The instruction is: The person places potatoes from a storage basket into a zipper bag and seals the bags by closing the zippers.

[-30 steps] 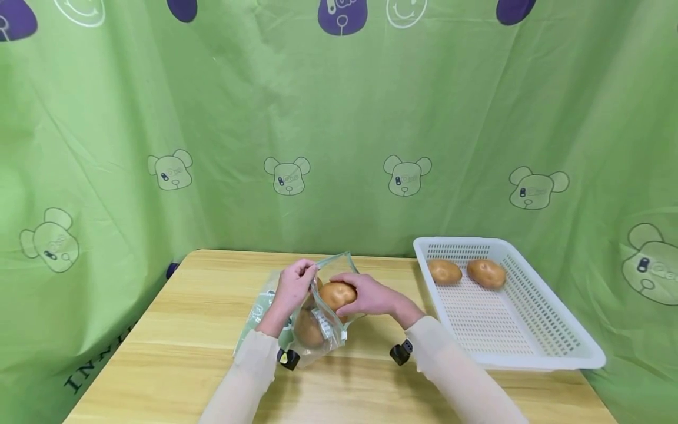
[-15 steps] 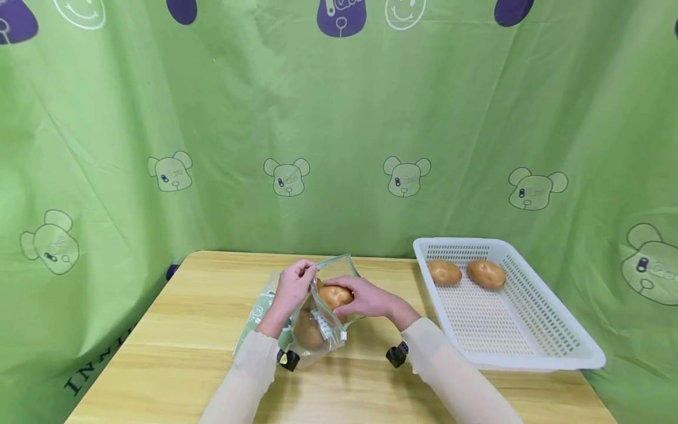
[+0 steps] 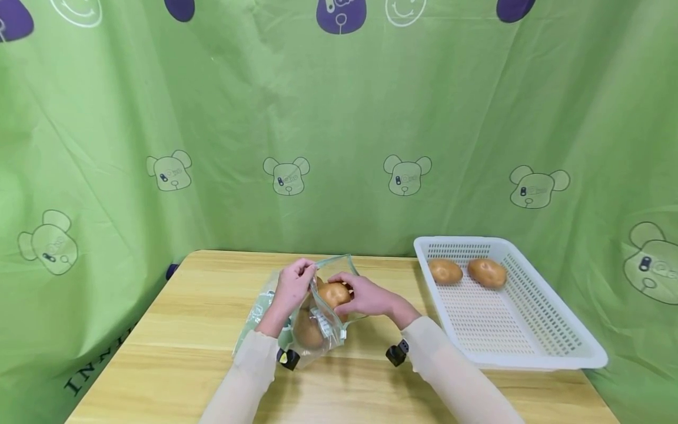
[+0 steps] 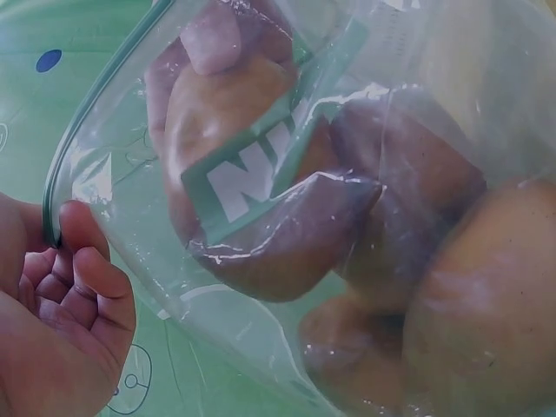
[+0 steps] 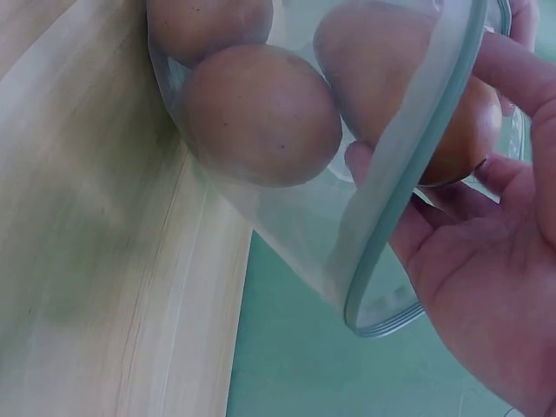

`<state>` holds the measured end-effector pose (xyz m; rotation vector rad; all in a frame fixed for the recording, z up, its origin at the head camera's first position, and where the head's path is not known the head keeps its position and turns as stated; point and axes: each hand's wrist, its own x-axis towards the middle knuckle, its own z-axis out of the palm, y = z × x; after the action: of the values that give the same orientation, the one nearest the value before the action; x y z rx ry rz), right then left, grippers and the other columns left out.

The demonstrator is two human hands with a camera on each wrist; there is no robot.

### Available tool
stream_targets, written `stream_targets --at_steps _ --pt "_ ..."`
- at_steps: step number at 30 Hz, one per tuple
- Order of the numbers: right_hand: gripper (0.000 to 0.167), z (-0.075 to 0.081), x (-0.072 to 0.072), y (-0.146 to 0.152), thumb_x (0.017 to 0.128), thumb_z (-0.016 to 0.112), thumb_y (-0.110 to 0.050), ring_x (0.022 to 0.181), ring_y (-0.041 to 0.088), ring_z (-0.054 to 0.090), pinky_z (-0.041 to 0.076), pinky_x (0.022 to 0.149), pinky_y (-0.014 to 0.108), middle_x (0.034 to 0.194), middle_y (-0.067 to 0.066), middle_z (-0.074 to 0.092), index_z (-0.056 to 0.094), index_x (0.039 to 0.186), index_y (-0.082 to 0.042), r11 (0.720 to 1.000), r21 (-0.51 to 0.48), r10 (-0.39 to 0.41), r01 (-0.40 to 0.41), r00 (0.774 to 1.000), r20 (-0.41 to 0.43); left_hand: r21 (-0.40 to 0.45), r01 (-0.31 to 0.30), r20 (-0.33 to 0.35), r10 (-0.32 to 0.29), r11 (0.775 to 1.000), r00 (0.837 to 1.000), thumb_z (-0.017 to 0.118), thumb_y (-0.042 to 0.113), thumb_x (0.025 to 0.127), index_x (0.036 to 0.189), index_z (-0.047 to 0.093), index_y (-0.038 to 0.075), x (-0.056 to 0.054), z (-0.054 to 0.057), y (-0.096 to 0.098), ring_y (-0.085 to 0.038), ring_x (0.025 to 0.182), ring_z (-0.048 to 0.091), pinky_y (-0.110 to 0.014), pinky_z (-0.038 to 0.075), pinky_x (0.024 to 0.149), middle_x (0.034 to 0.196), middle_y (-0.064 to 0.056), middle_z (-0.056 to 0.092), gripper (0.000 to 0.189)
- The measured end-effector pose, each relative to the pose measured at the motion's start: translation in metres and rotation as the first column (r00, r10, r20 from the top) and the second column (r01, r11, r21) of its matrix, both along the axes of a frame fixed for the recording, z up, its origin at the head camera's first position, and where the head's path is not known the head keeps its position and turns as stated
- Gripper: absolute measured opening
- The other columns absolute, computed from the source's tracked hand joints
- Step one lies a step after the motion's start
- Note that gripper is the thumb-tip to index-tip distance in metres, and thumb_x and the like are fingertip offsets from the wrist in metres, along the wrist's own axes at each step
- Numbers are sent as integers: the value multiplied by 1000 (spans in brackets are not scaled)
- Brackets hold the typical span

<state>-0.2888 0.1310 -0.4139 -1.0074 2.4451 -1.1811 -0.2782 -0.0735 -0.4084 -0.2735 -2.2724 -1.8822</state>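
My left hand (image 3: pixel 290 287) pinches the green-edged rim of a clear zip bag (image 3: pixel 322 323), and its mouth gapes to the right. Inside, several brown potatoes (image 5: pixel 261 117) show through the plastic. My right hand (image 3: pixel 371 296) reaches into the mouth and holds another potato (image 3: pixel 335 293) between thumb and fingers. In the left wrist view this potato (image 4: pixel 195 122) is behind the bag's printed wall, apart from the left hand (image 4: pixel 65 304). The right wrist view has the right hand's (image 5: pixel 486 252) fingertips inside the rim, around the potato (image 5: pixel 469 130).
To the right stands a white perforated basket (image 3: pixel 540 306) with two potatoes (image 3: pixel 487 273) at its far end. Green-printed plastic (image 3: pixel 254 318) lies flat by the left forearm on the wooden table (image 3: pixel 175 335). A green curtain (image 3: pixel 339 218) hangs behind the table.
My right hand has shifted slightly left with the potato, which has turned a little in its fingers at the bag's mouth. The left hand keeps its place on the rim.
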Motion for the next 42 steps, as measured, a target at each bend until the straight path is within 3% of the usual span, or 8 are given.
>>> stream_targets --at_steps 10,18,25,30,38,42 --pt "58 -6 -2 0 85 72 -14 95 21 58 52 74 29 120 14 55 46 135 0 999 -19 31 -32 999 -29 4 -8 -11 8 1000 1000 56 13 95 88 65 4 0 0 0 -10 53 47 -19 39 46 65 -1 54 14" --pt "57 -7 -3 -4 89 67 -12 109 26 56 51 82 29 124 14 54 40 137 4 1000 12 5 -5 1000 16 13 -2 -10 2 1000 1000 55 12 95 89 65 3 0 3 0 -11 54 47 -19 40 46 66 -3 55 14" --pt "53 -9 -3 -7 86 70 -11 108 24 57 51 85 34 123 9 56 48 133 -2 999 32 -1 2 999 -46 21 2 -21 -2 1000 1000 54 13 96 89 64 3 0 4 0 -11 54 48 -19 40 47 66 -3 55 15" --pt "53 -10 -4 -8 86 69 -8 107 27 58 51 84 32 124 14 55 46 132 4 1000 -2 -21 20 999 -45 19 -8 -47 9 1000 999 55 13 96 87 63 2 -1 5 1 -10 52 47 -20 38 46 64 -2 54 16" --pt "19 -11 -7 -12 87 65 -3 90 17 64 51 79 26 98 6 67 64 106 0 998 -44 -57 52 991 -122 11 -27 -42 28 1000 999 55 13 96 87 63 3 -1 7 3 -10 54 47 -19 39 48 65 -1 54 16" --pt "18 -12 -7 -12 87 64 -3 88 16 64 52 77 25 96 6 67 65 105 2 999 -38 -44 39 990 -133 17 -28 -29 29 999 999 55 13 96 86 63 4 -2 7 3 -10 54 47 -19 39 47 66 -2 55 15"
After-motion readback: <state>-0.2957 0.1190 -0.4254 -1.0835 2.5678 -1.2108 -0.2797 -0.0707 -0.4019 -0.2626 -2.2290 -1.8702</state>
